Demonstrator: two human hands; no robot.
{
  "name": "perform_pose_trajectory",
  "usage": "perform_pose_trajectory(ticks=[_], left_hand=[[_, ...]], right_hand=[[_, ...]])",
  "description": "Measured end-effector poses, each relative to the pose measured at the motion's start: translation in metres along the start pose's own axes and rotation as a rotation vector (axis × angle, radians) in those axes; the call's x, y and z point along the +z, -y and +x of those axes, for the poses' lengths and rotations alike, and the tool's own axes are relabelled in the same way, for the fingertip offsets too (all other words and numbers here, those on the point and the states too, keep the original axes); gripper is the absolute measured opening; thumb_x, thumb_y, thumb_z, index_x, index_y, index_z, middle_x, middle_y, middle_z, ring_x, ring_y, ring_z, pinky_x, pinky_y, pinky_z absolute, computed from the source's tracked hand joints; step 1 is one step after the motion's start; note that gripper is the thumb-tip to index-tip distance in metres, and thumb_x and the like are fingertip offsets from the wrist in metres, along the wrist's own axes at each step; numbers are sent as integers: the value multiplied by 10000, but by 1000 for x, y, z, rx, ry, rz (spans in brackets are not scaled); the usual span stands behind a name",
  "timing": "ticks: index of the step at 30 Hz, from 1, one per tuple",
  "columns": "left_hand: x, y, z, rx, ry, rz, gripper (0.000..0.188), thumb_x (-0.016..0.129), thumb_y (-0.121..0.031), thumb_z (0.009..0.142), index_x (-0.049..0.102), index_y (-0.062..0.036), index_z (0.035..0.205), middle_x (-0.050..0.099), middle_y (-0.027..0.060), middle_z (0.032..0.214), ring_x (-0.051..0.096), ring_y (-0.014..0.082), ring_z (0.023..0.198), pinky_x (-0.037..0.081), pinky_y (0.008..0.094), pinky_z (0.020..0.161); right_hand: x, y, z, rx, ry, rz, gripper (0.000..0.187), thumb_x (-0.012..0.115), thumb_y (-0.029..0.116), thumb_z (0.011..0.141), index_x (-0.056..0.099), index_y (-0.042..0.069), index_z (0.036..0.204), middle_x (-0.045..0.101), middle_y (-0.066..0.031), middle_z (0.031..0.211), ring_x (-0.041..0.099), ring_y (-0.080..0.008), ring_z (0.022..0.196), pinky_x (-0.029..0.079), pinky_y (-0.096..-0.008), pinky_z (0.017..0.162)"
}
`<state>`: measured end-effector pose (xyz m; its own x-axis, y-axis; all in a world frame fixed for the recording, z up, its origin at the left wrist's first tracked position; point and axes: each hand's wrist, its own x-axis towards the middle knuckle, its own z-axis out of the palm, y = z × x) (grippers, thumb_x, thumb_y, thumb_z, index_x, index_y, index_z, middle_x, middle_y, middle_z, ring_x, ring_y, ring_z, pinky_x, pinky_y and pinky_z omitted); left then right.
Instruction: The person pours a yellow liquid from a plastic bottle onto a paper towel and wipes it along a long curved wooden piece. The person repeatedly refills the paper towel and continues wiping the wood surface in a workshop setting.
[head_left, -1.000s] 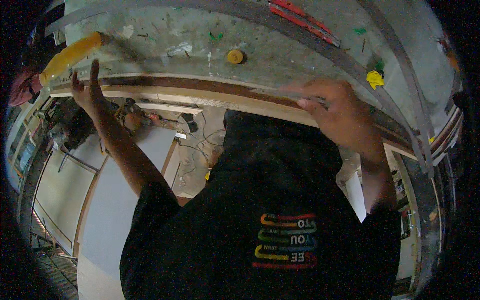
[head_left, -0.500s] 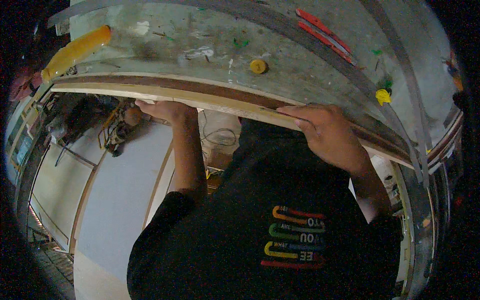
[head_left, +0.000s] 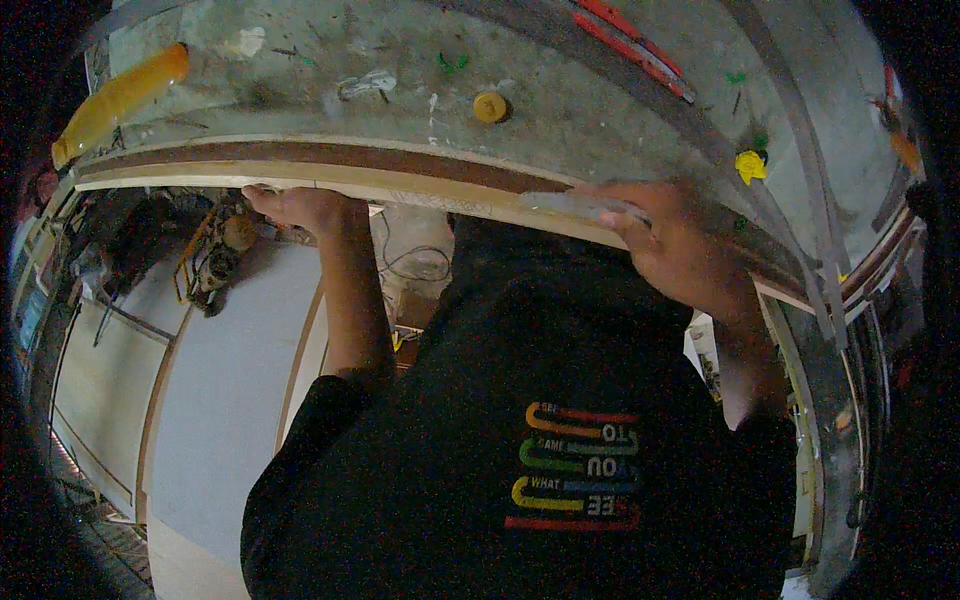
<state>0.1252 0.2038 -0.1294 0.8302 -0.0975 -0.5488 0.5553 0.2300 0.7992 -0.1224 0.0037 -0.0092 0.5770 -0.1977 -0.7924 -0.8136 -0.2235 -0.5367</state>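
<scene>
A long pale wooden strip (head_left: 420, 196) curves across the table's near edge, with a brown band (head_left: 400, 168) along its far side. My left hand (head_left: 312, 210) is turned up against the strip's lower side, its fingers stretched out leftward. Farther right, my right hand (head_left: 672, 235) is closed around a thin, grey, blade-like piece (head_left: 580, 204). That piece lies along the strip's edge, pointing left; motion blurs it, and its exact kind cannot be made out. My right fingers partly cover its right end.
On the grey-green tabletop (head_left: 330, 110) lie a yellow-orange bottle (head_left: 125, 105), a round yellow cap (head_left: 490, 107), a red long tool (head_left: 635, 50), a crumpled yellow piece (head_left: 750, 166) and dark grey bands (head_left: 810, 180). Below left, a power tool (head_left: 215, 265) sits by a white panel (head_left: 225, 400).
My right hand has shifted slightly right along the strip, and the grey piece now shows flat side up. The whole view has drifted; my left hand keeps its place under the strip.
</scene>
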Motion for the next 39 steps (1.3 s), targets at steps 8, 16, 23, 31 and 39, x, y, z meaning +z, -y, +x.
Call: perform_pose_trajectory(ticks=[8,16,23,31,39], left_hand=[[10,7,-13,236,-34,138,422,478,-415,909,463,-131,1222,556,110,1168,574,318,984,490,513,879],[-32,9,20,4,26,-76,484,380,-539,915,486,-156,1190,565,125,1121,551,320,1037,433,554,940],[-11,9,7,13,-91,64,645,394,-636,842,461,-144,1252,483,137,1256,504,336,1118,390,558,961],[-43,11,29,-23,-47,80,680,402,-659,813,464,-138,1246,473,143,1248,463,328,1161,374,539,978],[-21,11,12,44,-134,161,618,313,-570,912,471,-95,1274,483,112,1278,465,305,1192,366,498,1017]], right_hand=[[-7,-24,-12,-41,8,153,262,585,123,891,678,116,1136,676,-169,1067,644,-330,997,470,-385,892],[-4,-46,-26,-145,-100,114,256,573,111,884,690,117,1112,689,-171,1011,661,-308,948,484,-368,864],[-3,-71,-54,-85,-177,119,246,577,172,902,694,76,1096,704,-135,1003,666,-281,924,488,-342,842],[-12,-114,-71,66,-111,-46,243,599,216,888,718,119,1076,715,-118,962,667,-267,902,495,-360,818],[-20,-130,-90,267,-97,180,224,623,184,874,723,134,1069,711,-109,1002,651,-252,962,468,-367,889]])
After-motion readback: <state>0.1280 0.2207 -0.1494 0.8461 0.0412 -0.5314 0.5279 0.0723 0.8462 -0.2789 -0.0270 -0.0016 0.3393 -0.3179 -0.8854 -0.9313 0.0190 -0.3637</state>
